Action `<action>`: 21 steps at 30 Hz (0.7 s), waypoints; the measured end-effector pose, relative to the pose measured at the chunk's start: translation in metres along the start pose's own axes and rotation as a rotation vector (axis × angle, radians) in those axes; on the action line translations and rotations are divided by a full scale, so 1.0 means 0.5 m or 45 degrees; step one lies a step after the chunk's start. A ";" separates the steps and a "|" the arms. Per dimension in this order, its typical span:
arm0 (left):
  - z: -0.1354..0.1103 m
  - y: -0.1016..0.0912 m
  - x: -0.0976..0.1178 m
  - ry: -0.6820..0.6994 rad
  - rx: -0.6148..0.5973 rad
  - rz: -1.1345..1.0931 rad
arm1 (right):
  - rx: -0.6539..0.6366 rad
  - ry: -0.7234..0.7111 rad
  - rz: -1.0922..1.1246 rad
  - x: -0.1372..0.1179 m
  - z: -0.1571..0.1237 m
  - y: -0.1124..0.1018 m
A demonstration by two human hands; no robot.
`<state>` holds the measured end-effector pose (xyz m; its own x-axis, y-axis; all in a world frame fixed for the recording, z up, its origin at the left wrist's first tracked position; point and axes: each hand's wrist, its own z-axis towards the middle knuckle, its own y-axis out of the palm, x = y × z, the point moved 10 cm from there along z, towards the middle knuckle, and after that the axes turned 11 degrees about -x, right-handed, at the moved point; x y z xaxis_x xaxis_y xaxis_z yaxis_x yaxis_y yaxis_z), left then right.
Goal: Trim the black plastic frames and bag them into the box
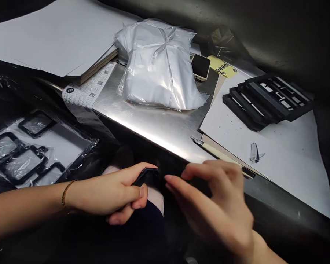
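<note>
My left hand (pixel 112 192) is closed around a black plastic frame (pixel 144 176), held over my lap. Only an angled end of this frame shows above the fingers; the rest is covered by the hand or lost against the dark background. Close by on the right is my right hand (pixel 217 205), its fingers bent and drawn together in a pinch, slightly blurred. Whether anything sits between those fingertips is hidden. A gap separates them from the visible end of the frame.
Bagged black frames (pixel 23 163) lie in an open black bag at left. On the metal table (pixel 143 126) are a tied bundle of clear bags (pixel 156 69), a phone (pixel 200 67), stacked black frames (pixel 269 97), nail clippers (pixel 254 152) and white sheets (pixel 52 33). A cutter (pixel 222 156) lies along the edge.
</note>
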<state>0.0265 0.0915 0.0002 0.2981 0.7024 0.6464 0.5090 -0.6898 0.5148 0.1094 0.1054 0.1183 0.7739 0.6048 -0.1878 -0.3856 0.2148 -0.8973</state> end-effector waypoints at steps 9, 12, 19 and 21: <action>0.001 0.001 0.005 0.060 -0.016 0.002 | -0.070 -0.157 0.059 -0.055 0.027 0.047; 0.001 0.000 0.003 0.064 -0.015 -0.017 | -0.097 -0.154 0.045 -0.057 0.027 0.054; 0.002 -0.013 -0.001 0.024 0.047 0.052 | -0.143 -0.199 -0.005 -0.066 0.027 0.069; 0.002 -0.015 -0.004 -0.004 0.059 0.067 | -0.130 -0.231 -0.014 -0.070 0.027 0.072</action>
<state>0.0226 0.0953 -0.0055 0.3276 0.6661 0.6701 0.5297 -0.7167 0.4535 0.0619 0.1022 0.0981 0.6711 0.7330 -0.1109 -0.3176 0.1491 -0.9364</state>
